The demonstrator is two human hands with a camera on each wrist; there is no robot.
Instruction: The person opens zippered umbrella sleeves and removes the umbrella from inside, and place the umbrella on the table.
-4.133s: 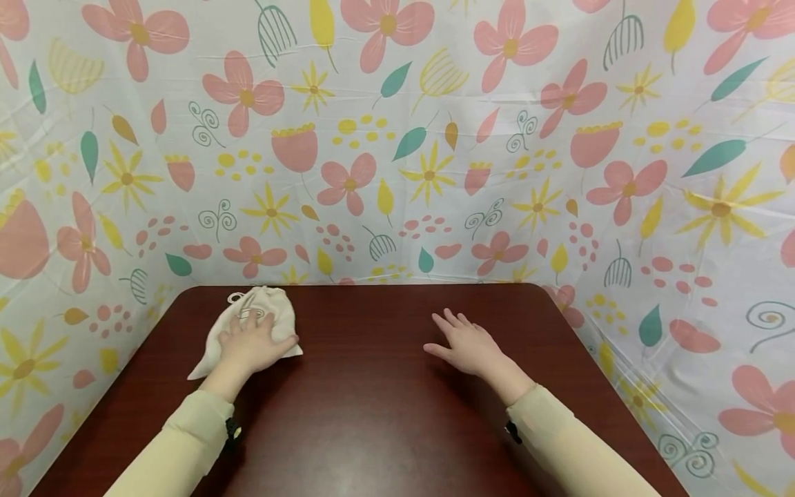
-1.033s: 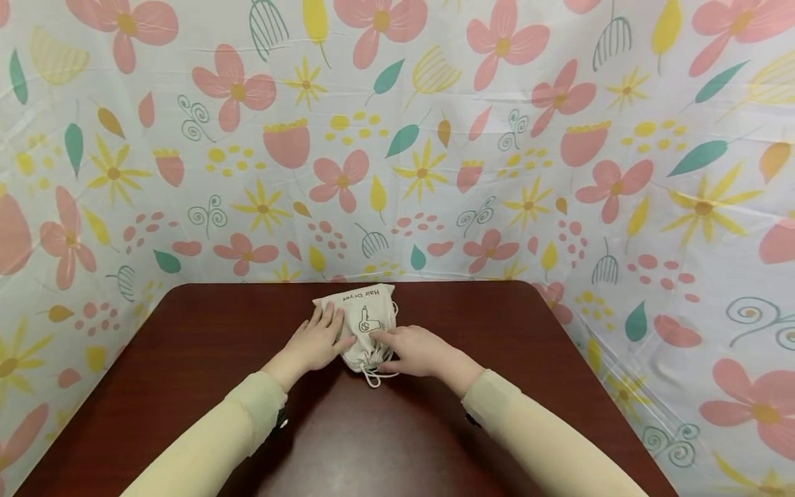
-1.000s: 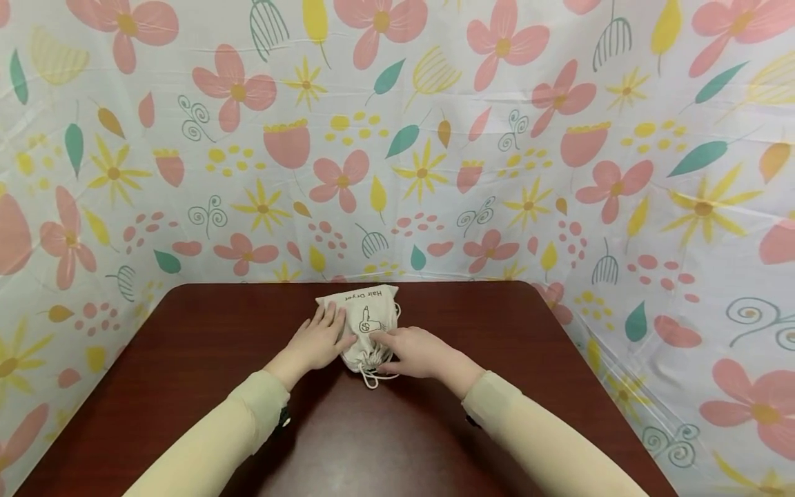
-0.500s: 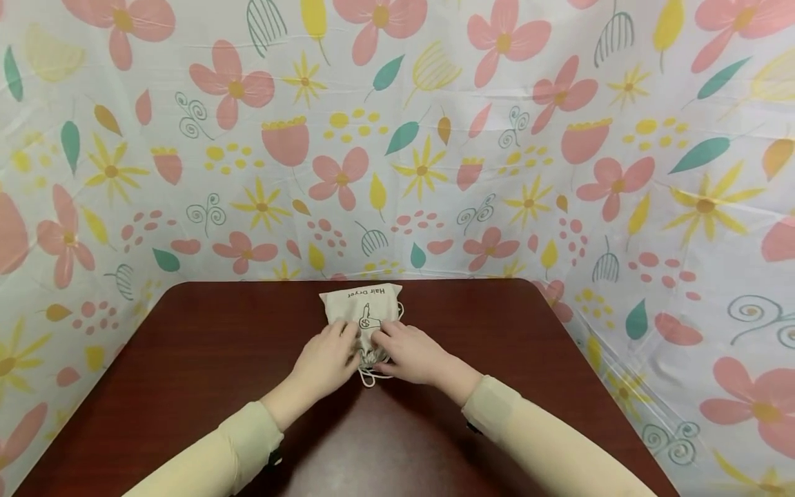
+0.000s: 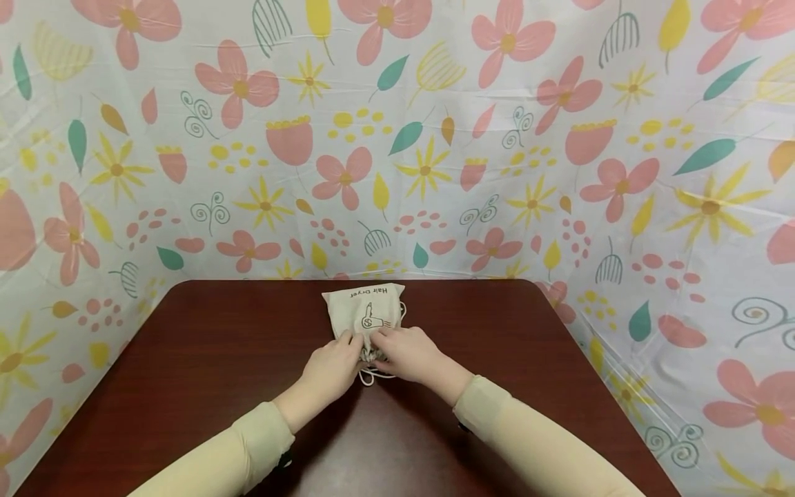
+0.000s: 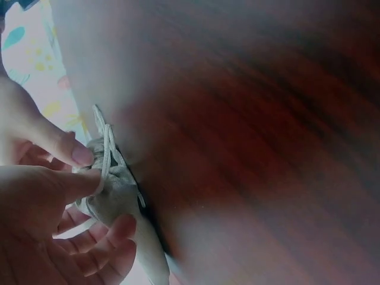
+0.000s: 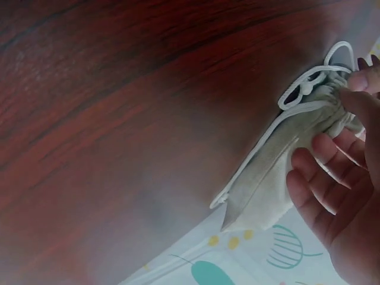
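A cream cloth drawstring pouch (image 5: 366, 304) lies near the table's far edge, its "Hair Dryer" print and dryer drawing upside down to me. Its gathered mouth points toward me, with white cord loops (image 5: 368, 378) trailing from it. My left hand (image 5: 329, 369) pinches the mouth from the left, thumb on the puckered cloth in the left wrist view. From the other side my right hand (image 5: 410, 355) pinches the same gathers between thumb and forefinger, its other fingers loosely bent in the right wrist view. What is inside the pouch is hidden.
The dark red-brown table (image 5: 248, 331) has rounded far corners. A white curtain (image 5: 459, 172) printed with flowers and leaves hangs along its back and both sides.
The pouch has come from the left side to the middle and turned round. My left hand has slid from its left side down to the mouth; the right came in from the right.
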